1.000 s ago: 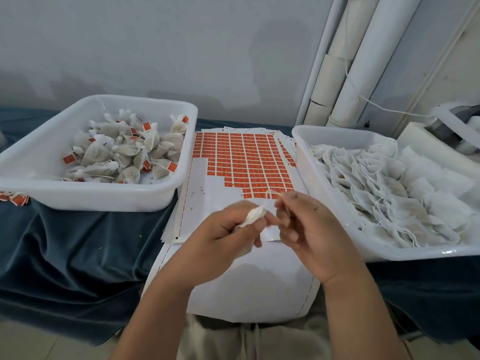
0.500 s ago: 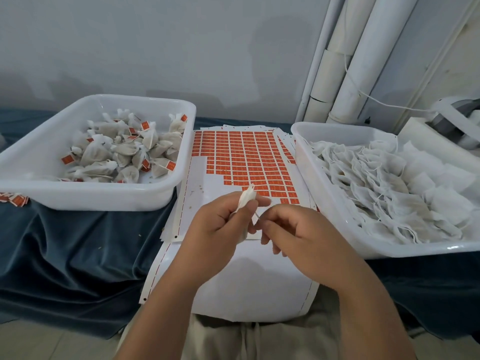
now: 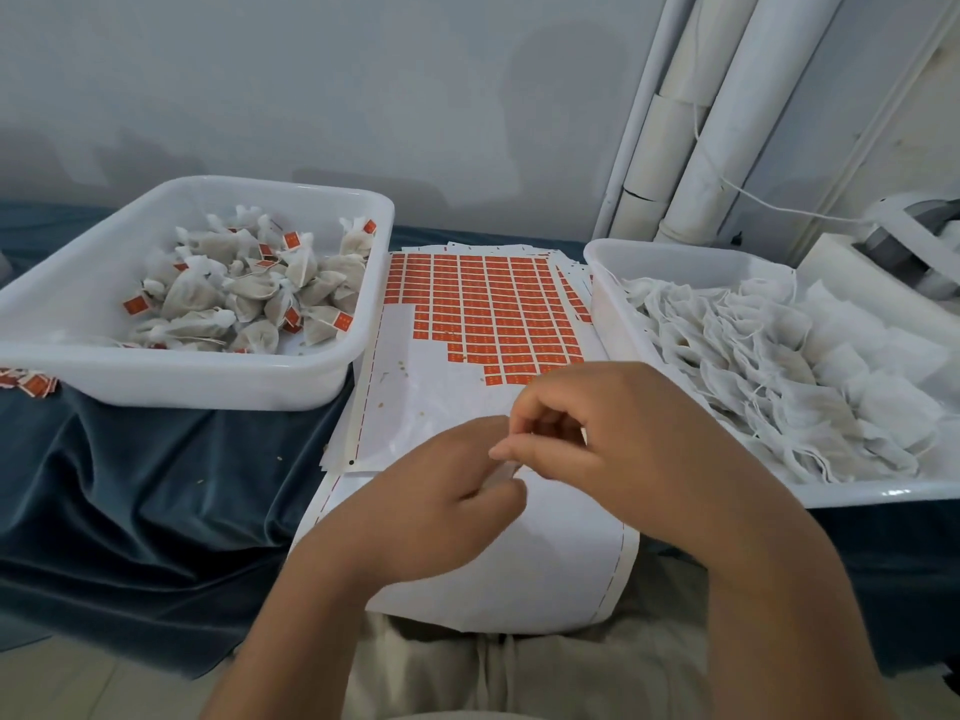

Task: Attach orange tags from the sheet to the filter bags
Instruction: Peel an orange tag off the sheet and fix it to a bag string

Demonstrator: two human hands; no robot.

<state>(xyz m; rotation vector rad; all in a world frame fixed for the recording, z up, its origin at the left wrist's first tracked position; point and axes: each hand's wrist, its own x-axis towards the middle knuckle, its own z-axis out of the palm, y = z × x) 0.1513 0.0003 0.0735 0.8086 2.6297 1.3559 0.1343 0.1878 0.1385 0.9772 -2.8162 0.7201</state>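
My left hand (image 3: 441, 504) grips a small white filter bag (image 3: 502, 472); only a sliver of it shows between my hands. My right hand (image 3: 602, 433) is curled over the left, its fingertips pinching at the top of the same bag. Both hands hover above the bare white lower part of the tag sheet (image 3: 415, 407). The remaining orange tags (image 3: 488, 314) fill the sheet's far half in rows. What my right fingertips pinch is hidden.
A white tub (image 3: 182, 379) at the left holds several tied bags with orange tags. Another white tub (image 3: 883, 495) at the right holds a heap of untagged filter bags (image 3: 769, 366). Loose orange tags (image 3: 31, 381) lie on the blue cloth. White pipes (image 3: 701, 122) stand behind.
The bag stood up out of my left fingers before; now my right hand has moved over it and covers it. Both hands have shifted slightly toward me.
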